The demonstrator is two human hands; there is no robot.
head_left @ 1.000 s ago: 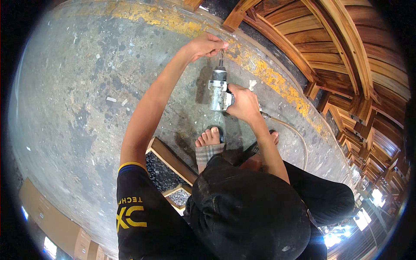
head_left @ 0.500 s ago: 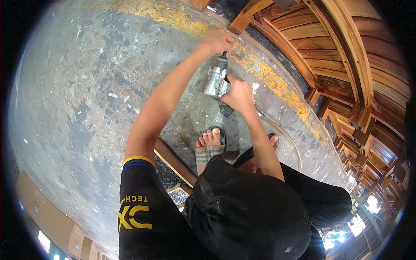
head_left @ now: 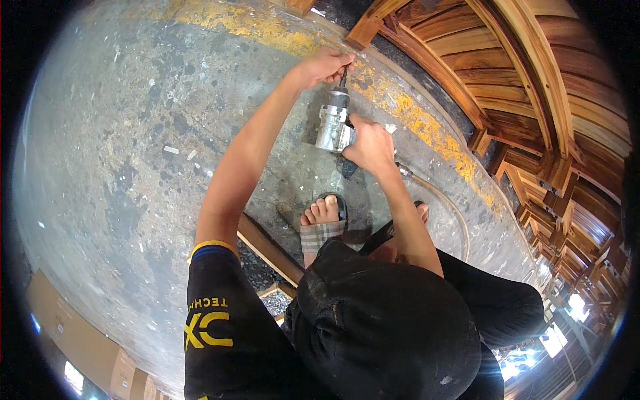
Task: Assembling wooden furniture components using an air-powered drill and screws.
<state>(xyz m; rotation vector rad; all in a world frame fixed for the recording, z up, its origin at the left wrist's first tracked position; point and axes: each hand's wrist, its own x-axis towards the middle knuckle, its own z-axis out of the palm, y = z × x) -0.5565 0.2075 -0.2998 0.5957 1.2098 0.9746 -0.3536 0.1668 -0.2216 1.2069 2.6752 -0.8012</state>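
Observation:
My right hand (head_left: pixel 372 143) is wrapped around the grip of a silver air impact driver (head_left: pixel 333 127) with a dark nose. The tool points away from me, its body low above the concrete floor. From the nose sticks out a slim dark bit (head_left: pixel 343 79). My left hand (head_left: pixel 327 67) is closed at the far end of this bit, thumb and fingertips pinched together. Whatever small piece may sit between those fingertips is too small to make out. A pale air hose (head_left: pixel 443 193) runs from the tool's handle back past my right foot.
Wooden furniture frames with slatted panels (head_left: pixel 467 67) stand along the right, beyond a worn yellow floor line (head_left: pixel 407 113). A wooden-edged box of small dark pieces (head_left: pixel 260 267) is beside my left foot. Cardboard boxes (head_left: pixel 80 333) stand at lower left.
My left hand has shifted slightly left and toward me, and more of the bit shows between it and the nose. The driver stays nearly in place in my right hand.

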